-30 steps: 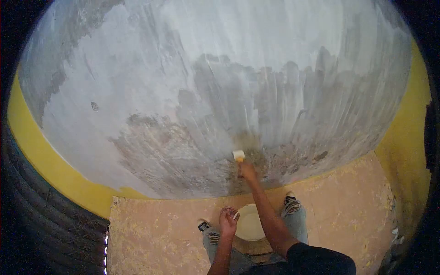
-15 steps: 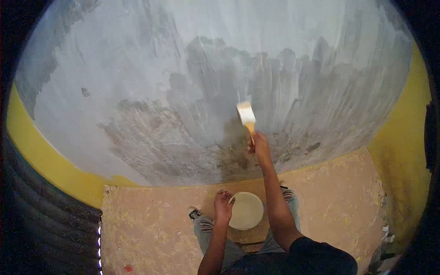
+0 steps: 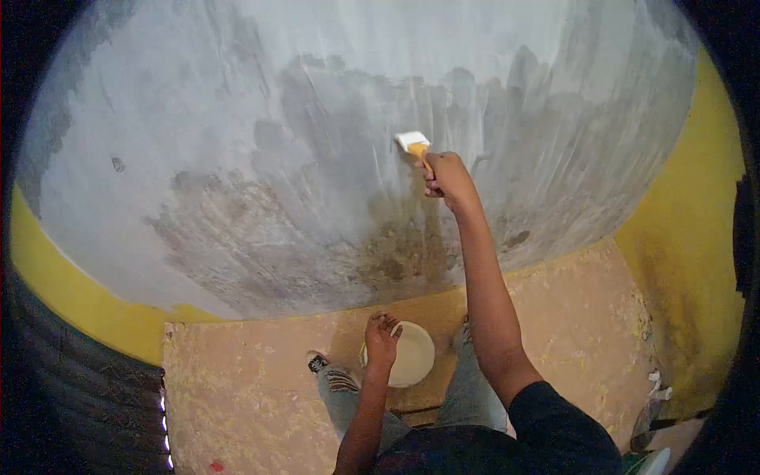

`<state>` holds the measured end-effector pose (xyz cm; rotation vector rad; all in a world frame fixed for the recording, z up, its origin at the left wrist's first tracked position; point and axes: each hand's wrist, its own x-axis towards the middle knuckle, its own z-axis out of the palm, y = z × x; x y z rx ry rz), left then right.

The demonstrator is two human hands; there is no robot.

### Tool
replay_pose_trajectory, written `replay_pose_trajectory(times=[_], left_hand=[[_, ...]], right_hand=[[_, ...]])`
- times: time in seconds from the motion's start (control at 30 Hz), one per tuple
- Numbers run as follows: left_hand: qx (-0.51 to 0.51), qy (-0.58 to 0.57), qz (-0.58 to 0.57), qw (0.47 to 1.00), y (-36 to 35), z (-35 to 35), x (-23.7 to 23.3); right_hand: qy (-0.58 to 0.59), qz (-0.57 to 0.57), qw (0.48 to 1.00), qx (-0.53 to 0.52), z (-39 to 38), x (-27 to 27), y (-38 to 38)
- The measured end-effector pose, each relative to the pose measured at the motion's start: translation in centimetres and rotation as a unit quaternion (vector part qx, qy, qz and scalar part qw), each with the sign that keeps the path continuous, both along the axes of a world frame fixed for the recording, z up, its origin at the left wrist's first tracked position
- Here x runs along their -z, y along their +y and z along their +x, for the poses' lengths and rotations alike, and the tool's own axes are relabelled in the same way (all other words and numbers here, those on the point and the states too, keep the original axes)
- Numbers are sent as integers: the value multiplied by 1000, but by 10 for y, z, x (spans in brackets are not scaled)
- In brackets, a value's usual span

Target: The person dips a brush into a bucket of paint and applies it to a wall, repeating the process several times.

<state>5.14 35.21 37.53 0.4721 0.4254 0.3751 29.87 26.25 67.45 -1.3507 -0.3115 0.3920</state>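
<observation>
My right hand (image 3: 450,180) is wrapped round the yellow handle of a wide paintbrush (image 3: 413,142), whose pale bristles touch the grey, streaky wall (image 3: 340,127) or lie very close to it. Below, my left hand (image 3: 382,339) is at the left rim of a round bucket (image 3: 413,356) of pale liquid. Its fingers are bent, and whether they grip the rim is unclear. Damp, brownish patches mark the lower wall beneath the brush.
A tan, paint-spotted floor (image 3: 245,380) meets the wall's foot. Yellow wall (image 3: 673,229) stands at the right, with another yellow strip at the left. Dark corrugated material (image 3: 79,396) is at the lower left. My legs stand either side of the bucket.
My right hand has moved up the wall with the brush, and the arm is stretched further out. The whole view has shifted slightly, while my left hand stays by the bucket.
</observation>
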Motion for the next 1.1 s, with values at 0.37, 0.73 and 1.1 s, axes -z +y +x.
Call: replay_pose_trajectory(times=[0.37, 0.73, 1.1], left_hand=[[-3, 10, 6, 1000, -8, -1, -7], [18, 13, -18, 1000, -14, -3, -8], [6, -12, -19, 1000, -11, -6, -19]], right_hand=[[94, -26, 995, 23, 12, 168, 18], [-120, -182, 975, -37, 17, 75, 20], [-99, 63, 992, 42, -20, -5, 32]])
